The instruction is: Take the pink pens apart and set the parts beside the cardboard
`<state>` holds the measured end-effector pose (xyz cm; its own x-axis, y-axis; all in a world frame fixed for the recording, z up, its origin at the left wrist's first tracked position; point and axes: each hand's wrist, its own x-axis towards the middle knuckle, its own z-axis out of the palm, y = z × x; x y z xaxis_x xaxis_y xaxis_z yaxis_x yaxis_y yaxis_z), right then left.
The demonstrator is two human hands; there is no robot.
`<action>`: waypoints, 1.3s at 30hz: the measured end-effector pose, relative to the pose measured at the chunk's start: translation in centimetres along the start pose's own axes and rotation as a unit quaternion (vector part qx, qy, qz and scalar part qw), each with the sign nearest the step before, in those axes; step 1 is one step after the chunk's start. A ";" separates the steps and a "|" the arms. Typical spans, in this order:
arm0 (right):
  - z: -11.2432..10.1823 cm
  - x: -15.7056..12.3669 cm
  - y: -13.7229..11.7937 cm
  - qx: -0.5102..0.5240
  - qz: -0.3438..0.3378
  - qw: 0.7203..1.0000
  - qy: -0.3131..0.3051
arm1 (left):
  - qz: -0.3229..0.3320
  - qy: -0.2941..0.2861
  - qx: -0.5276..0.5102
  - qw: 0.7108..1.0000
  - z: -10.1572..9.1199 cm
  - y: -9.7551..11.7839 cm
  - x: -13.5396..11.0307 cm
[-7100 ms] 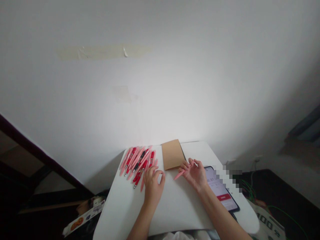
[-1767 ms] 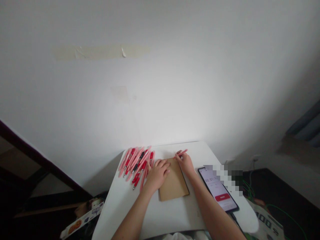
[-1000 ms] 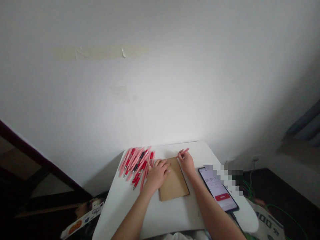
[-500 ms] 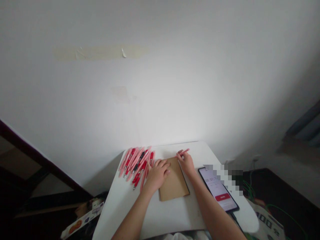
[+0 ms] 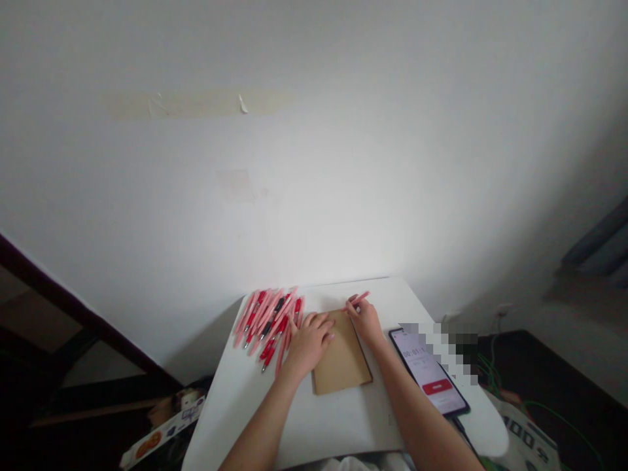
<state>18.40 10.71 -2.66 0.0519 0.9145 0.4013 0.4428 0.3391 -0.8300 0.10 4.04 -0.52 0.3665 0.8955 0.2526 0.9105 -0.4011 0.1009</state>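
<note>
A brown notebook (image 5: 343,363) lies on the white table (image 5: 314,428), its long side running away from me. My left hand (image 5: 310,340) rests flat over its left edge with fingers spread. Just left of that hand is a pile of pens (image 5: 267,317), mostly pink and red, with a black one among them. My right hand (image 5: 364,317) is at the notebook's far right corner, its fingers closed around a pink pen (image 5: 362,297). The pen slants, its lower end pointing left at the notebook's far edge; whether the tip touches the cover I cannot tell.
A phone (image 5: 426,369) showing a timer lies right of my right forearm, with a cable at its near end. The white wall (image 5: 314,163) rises behind the table. Boxes (image 5: 161,435) and green cables stand below the table's sides.
The pink pen and my right hand have shifted very slightly left and down. My left hand, the notebook and the pile stay put.
</note>
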 end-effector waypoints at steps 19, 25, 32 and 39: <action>0.2 0.3 1.3 -0.032 0.025 0.998 0.048 | 0.000 0.000 -0.010 1.000 0.2 -0.2 0.1; 0.2 0.3 1.4 -0.017 0.036 0.997 0.063 | 0.000 0.007 0.002 1.000 0.3 -0.2 0.0; -0.4 -0.1 0.4 0.045 0.051 0.992 0.103 | 0.000 0.000 0.024 1.000 0.2 -0.3 0.0; -0.3 -0.3 0.0 0.226 0.038 0.962 0.147 | 0.003 0.003 0.022 1.000 0.2 -0.2 -0.1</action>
<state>18.64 10.34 -2.65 0.3489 0.8613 0.3694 -0.0039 0.3955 -0.9185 -0.05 4.09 -0.71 0.3699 0.8921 0.2594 0.9162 -0.3965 0.0571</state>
